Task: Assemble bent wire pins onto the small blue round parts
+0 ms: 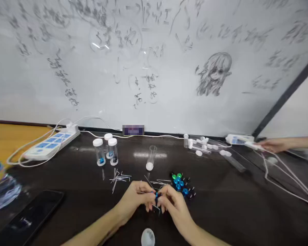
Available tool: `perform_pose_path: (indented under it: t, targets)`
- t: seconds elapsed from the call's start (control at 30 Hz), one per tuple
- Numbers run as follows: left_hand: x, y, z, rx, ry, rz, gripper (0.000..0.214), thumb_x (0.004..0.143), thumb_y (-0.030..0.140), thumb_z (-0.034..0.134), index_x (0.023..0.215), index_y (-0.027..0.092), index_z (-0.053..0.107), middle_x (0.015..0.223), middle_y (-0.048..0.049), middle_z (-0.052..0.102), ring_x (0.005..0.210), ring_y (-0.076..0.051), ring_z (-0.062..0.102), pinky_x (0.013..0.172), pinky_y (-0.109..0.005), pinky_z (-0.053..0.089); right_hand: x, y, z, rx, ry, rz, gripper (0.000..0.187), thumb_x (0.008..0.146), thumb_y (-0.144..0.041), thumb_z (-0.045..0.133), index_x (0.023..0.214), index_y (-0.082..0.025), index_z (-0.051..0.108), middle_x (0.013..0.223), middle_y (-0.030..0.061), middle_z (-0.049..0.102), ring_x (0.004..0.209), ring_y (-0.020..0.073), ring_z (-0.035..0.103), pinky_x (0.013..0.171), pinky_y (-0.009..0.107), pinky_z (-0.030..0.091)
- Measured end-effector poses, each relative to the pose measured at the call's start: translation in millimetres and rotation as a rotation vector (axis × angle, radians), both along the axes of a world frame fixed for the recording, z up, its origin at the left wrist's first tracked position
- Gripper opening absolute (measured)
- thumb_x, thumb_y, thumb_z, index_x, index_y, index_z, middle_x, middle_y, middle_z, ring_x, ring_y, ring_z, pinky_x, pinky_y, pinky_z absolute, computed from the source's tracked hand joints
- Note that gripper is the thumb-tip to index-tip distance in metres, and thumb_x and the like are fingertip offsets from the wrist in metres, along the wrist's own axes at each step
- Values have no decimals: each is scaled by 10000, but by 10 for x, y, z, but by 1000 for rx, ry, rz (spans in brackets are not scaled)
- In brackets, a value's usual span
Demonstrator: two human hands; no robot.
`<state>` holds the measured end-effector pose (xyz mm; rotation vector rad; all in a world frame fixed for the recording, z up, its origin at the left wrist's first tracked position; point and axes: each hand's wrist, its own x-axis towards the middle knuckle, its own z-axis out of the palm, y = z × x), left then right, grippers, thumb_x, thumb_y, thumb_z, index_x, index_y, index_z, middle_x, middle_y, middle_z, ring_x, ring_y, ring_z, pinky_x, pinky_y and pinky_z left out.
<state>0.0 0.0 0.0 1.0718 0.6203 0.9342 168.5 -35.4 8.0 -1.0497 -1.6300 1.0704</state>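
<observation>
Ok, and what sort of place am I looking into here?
Probably an office or meeting room used as a workspace: a whiteboard with handwriting and a drawing stands behind a dark table, and a power strip lies at the left.

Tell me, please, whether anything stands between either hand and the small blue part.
Nothing visible does: the left hand and the right hand both have fingertips right at the small blue part. The pile of bent metal rods lies beyond the left hand, out of the way.
</observation>
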Motion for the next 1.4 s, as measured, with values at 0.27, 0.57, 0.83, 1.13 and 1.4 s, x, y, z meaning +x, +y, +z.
perform_pose_path:
  t: [0.27, 0.57, 0.83, 1.13, 1.4]
  targets:
    - [-1, -17, 63, -17, -27, 13, 153, 681, 231, 745, 707, 97, 676, 535, -23, 649, 434, -89, 552, 422, -180, 428, 13, 4, 33, 90, -62, -115, 74, 806, -215, 654, 804, -179, 588, 631, -41, 507, 590, 126, 477, 568, 222, 365]
    - [-6, -30, 83, -9, -19, -11, 128, 659, 183, 754, 718, 94, 684, 578, -36, 669, 466, -91, 562, 452, -184, 430, 17, 17, -5, -1, 24, -20, 200, 912, -316, 517, 780, -168, 546, 618, -30, 532, 498, 100, 463, 502, 214, 353]
    - [-7, -31, 101, -20, -27, -2, 131, 630, 181, 769, 697, 100, 689, 567, -34, 666, 471, -101, 567, 460, -194, 425, 23, 19, -15, 13, -7, -49, 140, 879, -285, 564, 803, -167, 564, 618, -33, 535, 509, 108, 471, 517, 220, 357]
    - [-8, -32, 89, -20, -30, 6, 114, 634, 155, 762, 697, 98, 685, 555, -20, 650, 465, -92, 558, 464, -194, 435, 24, 16, -1, 72, -42, -109, 107, 816, -251, 649, 801, -174, 575, 629, -42, 499, 573, 118, 462, 554, 219, 353]
    - [-6, -29, 75, -19, -29, 7, 133, 625, 154, 767, 722, 104, 691, 568, -15, 649, 472, -95, 558, 473, -201, 436, 25, 12, -10, 34, -40, -83, 95, 839, -235, 615, 797, -175, 555, 609, -58, 466, 535, 103, 433, 523, 207, 335]
